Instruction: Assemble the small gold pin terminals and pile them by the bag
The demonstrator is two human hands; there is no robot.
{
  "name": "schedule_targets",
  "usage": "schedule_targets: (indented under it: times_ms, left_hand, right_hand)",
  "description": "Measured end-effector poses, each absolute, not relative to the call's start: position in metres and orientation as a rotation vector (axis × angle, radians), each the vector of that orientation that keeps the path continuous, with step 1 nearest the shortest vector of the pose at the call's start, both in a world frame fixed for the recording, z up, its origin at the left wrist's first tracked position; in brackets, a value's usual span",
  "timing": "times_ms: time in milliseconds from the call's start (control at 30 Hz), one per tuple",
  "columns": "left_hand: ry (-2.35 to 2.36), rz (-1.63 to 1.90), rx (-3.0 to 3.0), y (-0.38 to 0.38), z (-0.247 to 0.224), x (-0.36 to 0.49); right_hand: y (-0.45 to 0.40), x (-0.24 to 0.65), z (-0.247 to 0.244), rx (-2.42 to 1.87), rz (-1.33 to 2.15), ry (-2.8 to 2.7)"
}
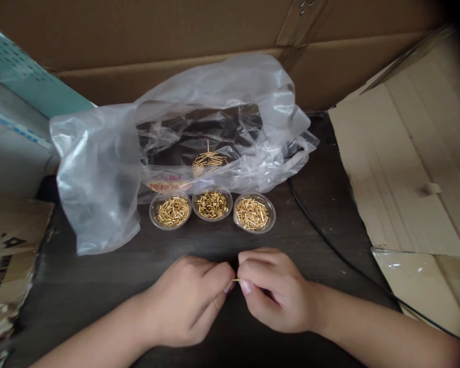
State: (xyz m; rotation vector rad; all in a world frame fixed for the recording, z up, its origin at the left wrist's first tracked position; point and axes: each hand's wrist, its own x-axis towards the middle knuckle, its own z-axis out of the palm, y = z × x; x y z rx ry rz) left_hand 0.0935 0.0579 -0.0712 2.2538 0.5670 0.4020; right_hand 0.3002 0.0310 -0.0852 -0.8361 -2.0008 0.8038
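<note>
My left hand (187,301) and my right hand (272,291) meet low in the middle of the view, above the dark wooden table (99,286). Between their fingertips is a thin gold metal pin (235,279), mostly hidden by my fingers. Beyond the hands stand three small round plastic cups of gold pins: one on the left (170,210), one in the middle (212,203) and one on the right (254,212). A loose heap of gold pins (210,161) lies behind the cups, on or within a crumpled clear plastic bag (99,174).
Brown cardboard (176,30) stands along the back. A torn cardboard sheet (402,163) lies at the right, with a black cable (329,235) running past it across the table. Crumpled printed cardboard (7,255) sits at the left edge.
</note>
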Motion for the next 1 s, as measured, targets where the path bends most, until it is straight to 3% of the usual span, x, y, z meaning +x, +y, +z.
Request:
schedule_targets:
  times_ms: [600,1000]
  left_hand:
    - [0.609,0.399,1.661,0.051,-0.057,0.104]
    - [0.666,0.449,1.655,0.048,-0.061,0.107]
  right_hand:
    - [0.022,0.299,-0.086,-0.883,0.605,-2.036]
    - [0.019,0.297,-0.088,-0.926,0.444,-2.086]
